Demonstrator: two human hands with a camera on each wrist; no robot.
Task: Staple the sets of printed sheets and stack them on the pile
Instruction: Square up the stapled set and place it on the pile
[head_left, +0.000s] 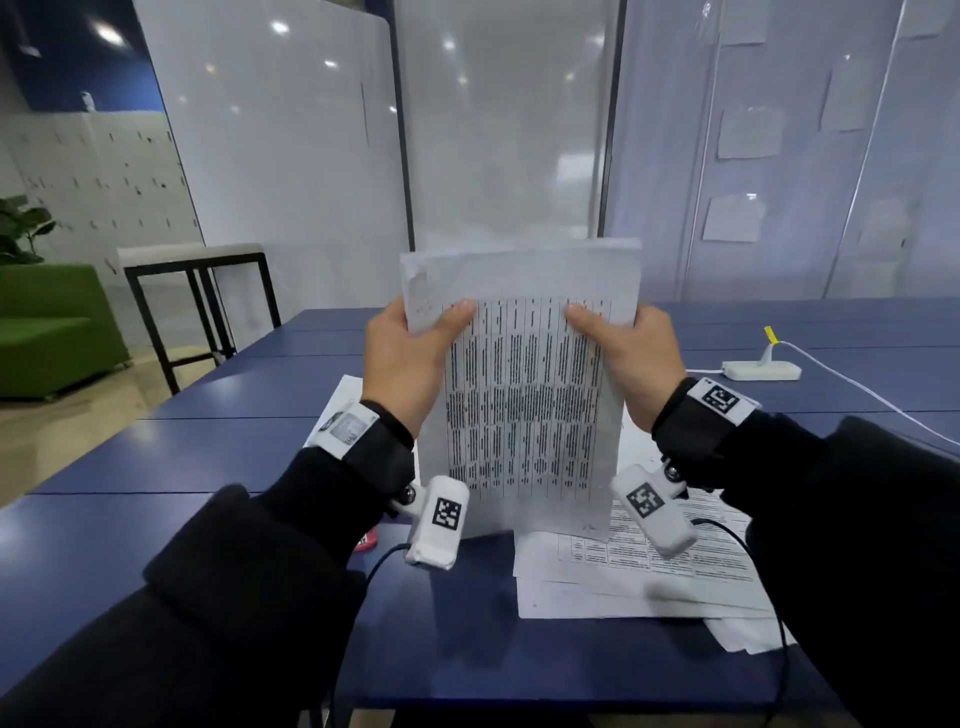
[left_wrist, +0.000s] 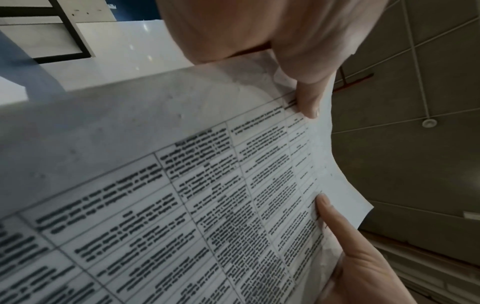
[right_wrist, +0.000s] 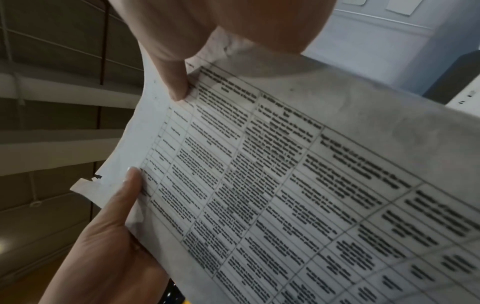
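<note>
The set of printed sheets (head_left: 524, 395) stands upright above the blue table (head_left: 260, 452), printed table facing the person, gripped at both side edges; the left hand (head_left: 402, 358) holds the left edge, thumb laid across the front of the top page and the other fingers hidden behind the paper; the right hand (head_left: 631, 353) holds the right edge the same way, thumb on the front, fingers out of sight behind; in the left wrist view the thumb (left_wrist: 309, 98) presses the page near its upper margin, and the opposite hand's thumb shows further along the same sheet; in the right wrist view one upper corner of the sheets (right_wrist: 85, 185) is torn and bent, with a small dark mark at the tear; whether that mark is a staple cannot be told; below the held set, further printed sheets (head_left: 639, 577) lie flat and loosely fanned on the table at the right, and another sheet (head_left: 343, 400) peeks out behind the left wrist; a white power strip (head_left: 761, 370) with its cable (head_left: 872, 392) rests well apart at the far right; a small red object (head_left: 368, 540) shows partly under the left sleeve.
</note>
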